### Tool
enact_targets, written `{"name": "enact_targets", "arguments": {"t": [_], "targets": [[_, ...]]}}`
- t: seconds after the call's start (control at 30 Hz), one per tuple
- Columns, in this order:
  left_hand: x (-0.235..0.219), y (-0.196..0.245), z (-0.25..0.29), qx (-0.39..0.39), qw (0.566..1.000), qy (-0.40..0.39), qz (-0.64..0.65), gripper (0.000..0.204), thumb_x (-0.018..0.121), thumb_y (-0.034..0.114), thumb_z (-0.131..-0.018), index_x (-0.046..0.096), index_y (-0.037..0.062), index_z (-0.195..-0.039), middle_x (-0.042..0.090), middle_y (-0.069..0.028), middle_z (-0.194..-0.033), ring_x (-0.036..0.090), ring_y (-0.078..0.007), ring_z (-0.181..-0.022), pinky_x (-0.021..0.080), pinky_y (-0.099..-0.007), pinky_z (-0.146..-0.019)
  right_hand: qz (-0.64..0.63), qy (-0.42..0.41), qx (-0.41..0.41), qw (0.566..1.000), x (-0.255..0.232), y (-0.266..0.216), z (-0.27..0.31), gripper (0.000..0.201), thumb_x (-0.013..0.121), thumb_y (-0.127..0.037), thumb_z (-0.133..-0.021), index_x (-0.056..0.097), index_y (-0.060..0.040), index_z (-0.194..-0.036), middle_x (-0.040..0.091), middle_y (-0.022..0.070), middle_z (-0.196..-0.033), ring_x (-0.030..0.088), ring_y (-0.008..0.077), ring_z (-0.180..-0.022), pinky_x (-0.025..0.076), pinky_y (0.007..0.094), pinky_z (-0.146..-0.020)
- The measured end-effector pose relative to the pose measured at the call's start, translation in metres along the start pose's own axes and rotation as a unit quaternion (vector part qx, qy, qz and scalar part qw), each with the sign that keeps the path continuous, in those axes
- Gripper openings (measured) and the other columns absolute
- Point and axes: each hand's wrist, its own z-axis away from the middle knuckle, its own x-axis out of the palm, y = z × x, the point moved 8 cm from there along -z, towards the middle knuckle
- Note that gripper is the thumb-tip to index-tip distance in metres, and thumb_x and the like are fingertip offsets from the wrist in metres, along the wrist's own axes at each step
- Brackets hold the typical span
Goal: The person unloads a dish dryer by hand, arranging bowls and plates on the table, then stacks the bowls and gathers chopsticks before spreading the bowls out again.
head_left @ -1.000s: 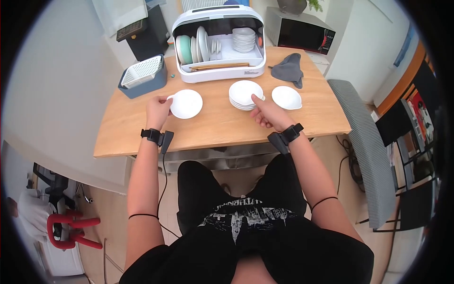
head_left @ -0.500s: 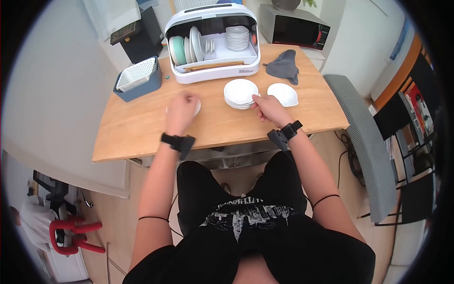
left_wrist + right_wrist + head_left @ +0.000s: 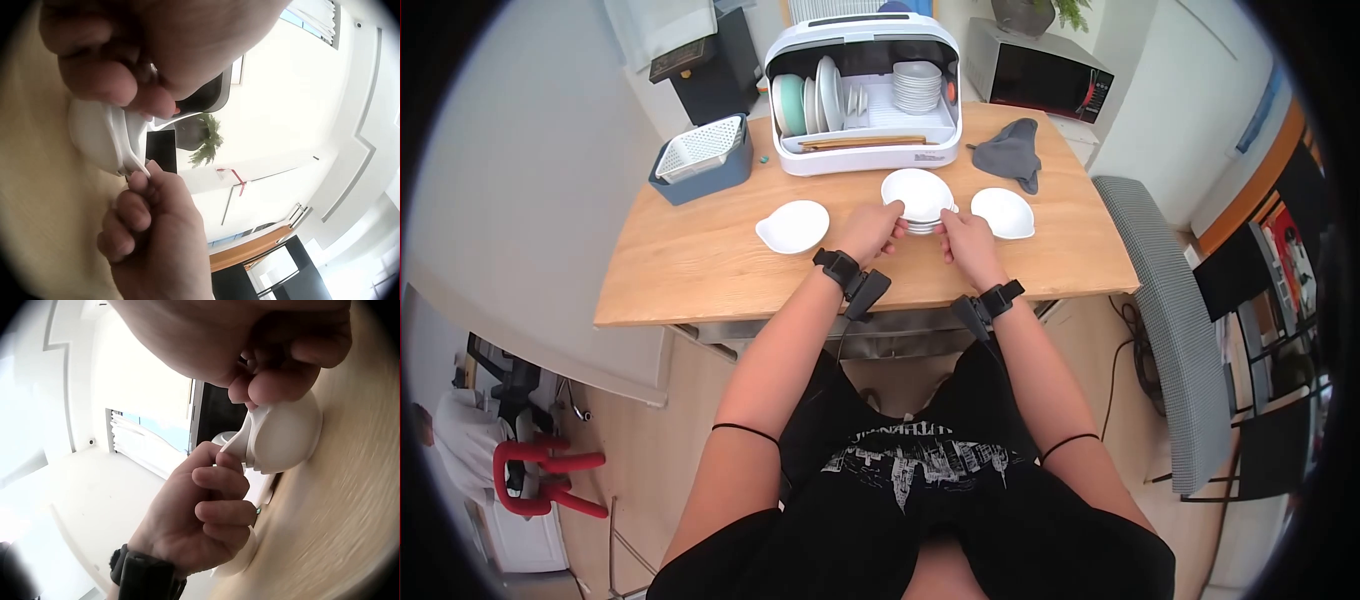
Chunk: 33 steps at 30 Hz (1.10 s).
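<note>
A small stack of white bowls (image 3: 917,193) stands on the wooden table in front of the dish cabinet. My left hand (image 3: 874,232) pinches the rim of the top bowl at its left side, and my right hand (image 3: 970,243) pinches the rim at its right. Both wrist views show thumb and fingertips on the upper bowl (image 3: 135,140), its edge slightly apart from the bowl below (image 3: 284,434). One white bowl (image 3: 794,227) lies to the left of the stack, another (image 3: 1003,213) to the right.
The white dish cabinet (image 3: 870,158) holds plates and stacked dishes. A blue basket (image 3: 700,182) with a white strainer stands at the back left, a grey cloth (image 3: 1009,155) at the back right. Behind are a microwave (image 3: 1040,75) and a black box (image 3: 718,85).
My left hand has left the left bowl and moved right to grip the stack's top bowl. My right hand has stayed at the stack's right rim.
</note>
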Motion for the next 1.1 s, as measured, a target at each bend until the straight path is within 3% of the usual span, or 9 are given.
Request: {"name": "enact_targets", "arguments": {"t": [0.1,0.17,0.3,0.5,0.63,0.77,0.9,1.1], "targets": [[-0.014,0.006,0.004,0.017,0.999,0.022,0.022,0.037,0.062,0.038,-0.102,0.069,0.0035,-0.092,0.061,0.0006,-0.076,0.056,-0.0130,-0.053,0.038,-0.0297,-0.048,-0.037,0.022,0.007,0.999,-0.001,0.004,-0.005,0.042,0.060,-0.029,-0.107,0.073,0.0059,-0.087,0.063,0.0056,-0.063,0.060,0.0151,-0.052,0.050,0.0319,-0.051],[-0.036,0.017,0.013,0.044,0.995,0.079,0.048,0.040,0.060,0.039,-0.102,0.071,0.0021,-0.092,0.066,-0.0017,-0.077,0.058,-0.0138,-0.053,0.040,-0.0305,-0.049,-0.048,0.023,-0.003,0.999,-0.002,0.000,-0.007,0.042,0.060,-0.029,-0.107,0.072,0.0050,-0.085,0.063,0.0056,-0.063,0.059,0.0153,-0.051,0.049,0.0317,-0.050],[-0.087,0.027,0.028,0.089,0.988,0.107,0.070,0.039,0.059,0.038,-0.103,0.070,0.0033,-0.090,0.064,-0.0015,-0.076,0.059,-0.0128,-0.052,0.039,-0.0287,-0.047,-0.059,0.045,-0.023,0.997,-0.017,-0.014,-0.010,0.042,0.061,-0.031,-0.107,0.071,0.0030,-0.085,0.064,0.0054,-0.066,0.059,0.0144,-0.053,0.048,0.0310,-0.050],[-0.186,-0.004,0.034,0.060,0.984,0.168,0.013,0.038,0.060,0.041,-0.103,0.068,0.0080,-0.084,0.060,0.0028,-0.066,0.057,-0.0105,-0.050,0.035,-0.0266,-0.044,-0.010,0.174,-0.019,0.984,-0.139,-0.037,0.017,0.043,0.060,-0.041,-0.109,0.069,-0.0046,-0.087,0.059,-0.0020,-0.069,0.054,0.0089,-0.057,0.043,0.0255,-0.052],[-0.266,-0.041,0.062,0.054,0.967,0.247,0.013,0.040,0.060,0.046,-0.104,0.067,0.0129,-0.083,0.059,0.0042,-0.065,0.055,-0.0093,-0.050,0.037,-0.0262,-0.046,-0.011,0.262,0.021,0.965,-0.239,0.014,0.038,0.039,0.058,-0.037,-0.109,0.066,-0.0089,-0.084,0.057,-0.0026,-0.067,0.051,0.0078,-0.055,0.039,0.0254,-0.048],[-0.320,-0.074,0.104,0.030,0.951,0.306,-0.017,0.041,0.059,0.044,-0.106,0.063,0.0121,-0.080,0.057,0.0042,-0.064,0.053,-0.0089,-0.049,0.036,-0.0259,-0.044,0.031,0.306,0.070,0.949,-0.277,0.042,0.064,0.034,0.059,-0.036,-0.108,0.063,-0.0118,-0.084,0.055,-0.0056,-0.065,0.047,0.0059,-0.050,0.035,0.0233,-0.044],[-0.323,-0.106,0.124,-0.013,0.948,0.317,-0.008,0.037,0.059,0.041,-0.104,0.063,0.0123,-0.081,0.056,0.0039,-0.064,0.055,-0.0102,-0.049,0.034,-0.0256,-0.043,-0.004,0.273,0.076,0.959,-0.276,0.063,0.057,0.032,0.059,-0.035,-0.107,0.063,-0.0114,-0.086,0.052,-0.0054,-0.065,0.047,0.0069,-0.050,0.034,0.0244,-0.044],[-0.300,-0.127,0.127,-0.063,0.949,0.310,0.007,0.034,0.060,0.040,-0.103,0.061,0.0112,-0.086,0.058,0.0029,-0.067,0.056,-0.0119,-0.049,0.034,-0.0280,-0.042,0.013,0.244,0.083,0.966,-0.246,0.054,0.041,0.037,0.058,-0.038,-0.107,0.067,-0.0075,-0.088,0.055,-0.0036,-0.066,0.049,0.0080,-0.050,0.035,0.0267,-0.046]]}}
